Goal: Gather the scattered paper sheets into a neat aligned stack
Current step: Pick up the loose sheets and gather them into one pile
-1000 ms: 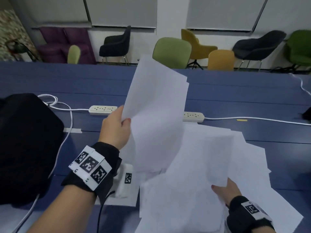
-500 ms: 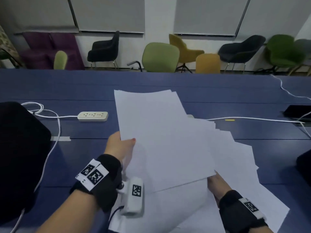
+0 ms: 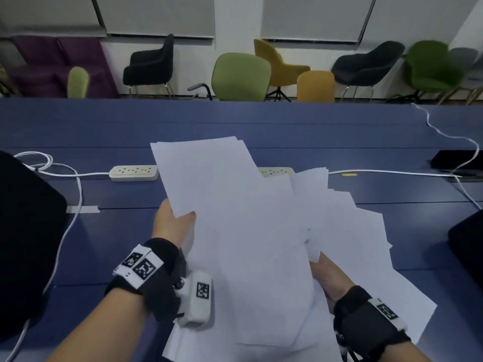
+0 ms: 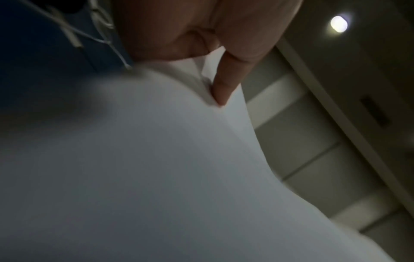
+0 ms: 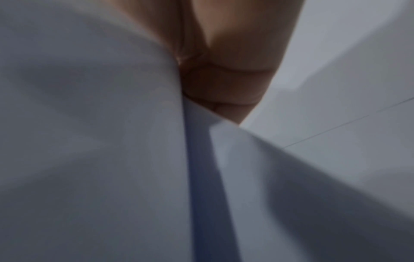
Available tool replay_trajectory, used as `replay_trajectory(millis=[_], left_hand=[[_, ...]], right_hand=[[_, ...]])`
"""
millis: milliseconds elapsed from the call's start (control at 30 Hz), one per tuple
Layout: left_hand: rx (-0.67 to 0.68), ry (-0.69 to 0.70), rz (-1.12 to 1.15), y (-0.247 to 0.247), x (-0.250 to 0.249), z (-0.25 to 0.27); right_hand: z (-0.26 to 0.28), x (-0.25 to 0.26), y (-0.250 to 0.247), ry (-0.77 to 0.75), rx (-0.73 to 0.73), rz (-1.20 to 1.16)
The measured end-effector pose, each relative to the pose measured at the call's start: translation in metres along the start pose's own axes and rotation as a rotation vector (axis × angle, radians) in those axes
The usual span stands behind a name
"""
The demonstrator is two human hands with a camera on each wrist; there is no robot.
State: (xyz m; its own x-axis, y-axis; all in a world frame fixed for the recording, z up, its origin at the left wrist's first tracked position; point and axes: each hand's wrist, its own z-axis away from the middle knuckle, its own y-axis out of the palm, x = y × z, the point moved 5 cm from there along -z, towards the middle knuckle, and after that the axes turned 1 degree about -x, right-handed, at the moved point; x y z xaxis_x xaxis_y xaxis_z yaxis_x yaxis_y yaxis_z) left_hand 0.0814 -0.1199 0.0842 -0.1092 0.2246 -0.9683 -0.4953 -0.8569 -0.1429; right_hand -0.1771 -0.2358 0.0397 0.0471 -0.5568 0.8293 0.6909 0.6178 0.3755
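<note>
The paper sheets [image 3: 243,231] are plain white and fanned unevenly across the centre and lower right of the head view, their corners out of line, lying on the blue worktop [image 3: 261,121]. The left hand [image 3: 173,226] pinches the left edge of the top sheets, thumb above and fingers [image 4: 221,88] beneath. The right hand [image 3: 330,279] is tucked among the sheets at lower right; its fingers seem to grasp them, though paper hides most. A power strip [image 3: 133,173] lies left of the pile, a second one partly covered behind it.
</note>
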Motion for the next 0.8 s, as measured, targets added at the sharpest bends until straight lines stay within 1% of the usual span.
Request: replay_trajectory(millis=[33, 67, 133, 167, 200, 233, 300, 333, 433, 467, 533, 667, 700, 733, 767, 800], left_hand=[[0.042, -0.036, 0.024, 0.002, 0.007, 0.002], [0.112, -0.102, 0.084, 0.007, 0.016, 0.006], [0.304, -0.304, 0.212, 0.017, 0.037, 0.018], [0.378, -0.377, 0.237, 0.020, 0.046, 0.024], [0.434, -0.412, 0.259, 0.021, 0.053, 0.029], [0.469, -0.425, 0.279, 0.021, 0.058, 0.032], [0.510, -0.418, 0.296, 0.019, 0.062, 0.033], [0.528, -0.404, 0.294, 0.017, 0.063, 0.033], [0.605, -0.384, 0.295, 0.008, 0.055, 0.028], [0.616, -0.373, 0.293, 0.006, 0.053, 0.025], [0.591, -0.327, 0.261, 0.003, 0.049, 0.021], [0.427, -0.128, 0.112, 0.006, 0.043, 0.019], [0.377, -0.113, 0.108, 0.006, 0.043, 0.019], [0.340, -0.119, 0.130, 0.006, 0.044, 0.019], [0.322, -0.137, 0.163, 0.004, 0.044, 0.017], [0.347, -0.164, 0.223, 0.004, 0.042, 0.017]], right_hand=[[-0.001, 0.000, 0.000, 0.006, 0.004, -0.009], [-0.002, 0.000, -0.004, 0.014, -0.023, -0.019], [-0.001, -0.003, -0.007, 0.046, -0.068, -0.011], [0.000, -0.005, -0.008, 0.049, -0.043, -0.024], [0.005, -0.001, 0.000, 0.049, -0.025, -0.049], [0.007, 0.001, 0.003, 0.028, 0.000, -0.086], [0.015, 0.010, 0.011, 0.025, 0.036, -0.081], [0.019, 0.015, 0.009, 0.021, -0.005, -0.071], [0.015, 0.015, 0.000, 0.053, 0.044, 0.035], [0.012, 0.011, -0.003, 0.050, 0.029, 0.061], [0.008, 0.007, -0.009, 0.063, -0.012, 0.071], [0.007, 0.006, -0.007, 0.118, -0.106, -0.052], [0.007, 0.007, -0.004, 0.113, -0.096, -0.023], [0.006, 0.009, -0.004, 0.079, -0.120, 0.063], [0.007, 0.012, -0.005, 0.039, -0.147, 0.144], [0.008, 0.016, -0.003, 0.000, -0.165, 0.206]])
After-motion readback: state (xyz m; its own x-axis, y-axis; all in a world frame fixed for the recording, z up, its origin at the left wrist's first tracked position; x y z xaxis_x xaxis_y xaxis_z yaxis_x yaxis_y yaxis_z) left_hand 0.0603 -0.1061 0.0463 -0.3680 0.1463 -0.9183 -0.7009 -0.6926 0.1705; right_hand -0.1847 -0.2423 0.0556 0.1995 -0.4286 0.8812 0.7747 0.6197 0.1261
